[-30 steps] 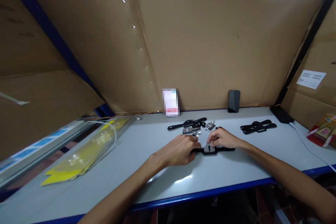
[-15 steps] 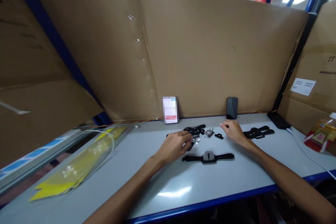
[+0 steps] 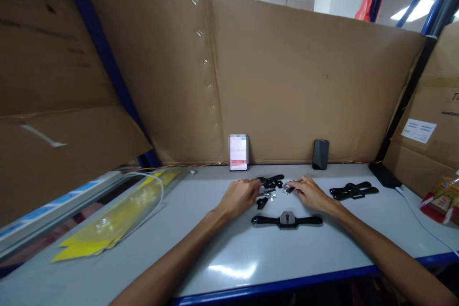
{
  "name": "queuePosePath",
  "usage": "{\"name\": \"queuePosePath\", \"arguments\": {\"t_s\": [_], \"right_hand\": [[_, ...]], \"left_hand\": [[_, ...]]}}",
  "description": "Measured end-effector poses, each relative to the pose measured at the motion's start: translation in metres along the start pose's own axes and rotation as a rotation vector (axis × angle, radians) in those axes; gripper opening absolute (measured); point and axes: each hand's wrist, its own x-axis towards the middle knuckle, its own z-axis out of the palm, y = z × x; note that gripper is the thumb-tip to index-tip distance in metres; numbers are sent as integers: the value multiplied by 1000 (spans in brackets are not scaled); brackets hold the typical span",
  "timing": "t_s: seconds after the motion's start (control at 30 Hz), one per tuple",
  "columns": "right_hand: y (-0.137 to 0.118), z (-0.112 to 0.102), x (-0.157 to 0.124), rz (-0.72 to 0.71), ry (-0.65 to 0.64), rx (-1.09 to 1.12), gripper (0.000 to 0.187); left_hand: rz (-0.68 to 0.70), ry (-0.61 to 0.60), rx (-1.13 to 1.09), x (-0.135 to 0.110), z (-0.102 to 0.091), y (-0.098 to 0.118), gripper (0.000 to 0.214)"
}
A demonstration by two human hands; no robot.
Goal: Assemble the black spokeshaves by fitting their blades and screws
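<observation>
A black two-handled tool with a grey metal plate (image 3: pixel 287 220) lies flat on the grey table (image 3: pixel 229 248), free of both hands. Just behind it is a small pile of black bodies and silvery metal parts (image 3: pixel 271 186). My left hand (image 3: pixel 239 197) reaches into the left side of that pile, fingers curled on a small metal piece. My right hand (image 3: pixel 311 192) rests at the pile's right side, fingertips pinching a small silvery plate (image 3: pixel 289 188).
Two stacked black tool bodies (image 3: pixel 353 190) lie to the right. A dark phone (image 3: pixel 320 154) and a small card (image 3: pixel 238 152) lean on the cardboard back wall. Yellow plastic bags (image 3: pixel 118 213) lie at left; a white cable (image 3: pixel 423 215) and a snack packet (image 3: pixel 442 198) at right.
Both hands let go of the assembled tool, left it on the table and moved back to the parts pile. My right hand swung left onto the silvery plate. The view tilted upward.
</observation>
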Motion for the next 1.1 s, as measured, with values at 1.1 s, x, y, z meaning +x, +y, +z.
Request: {"name": "queuePosePath", "arguments": {"t_s": [1.1], "right_hand": [[22, -20, -3, 314, -188, 126, 16]], "left_hand": [[183, 3, 30, -7, 6, 9, 28]]}}
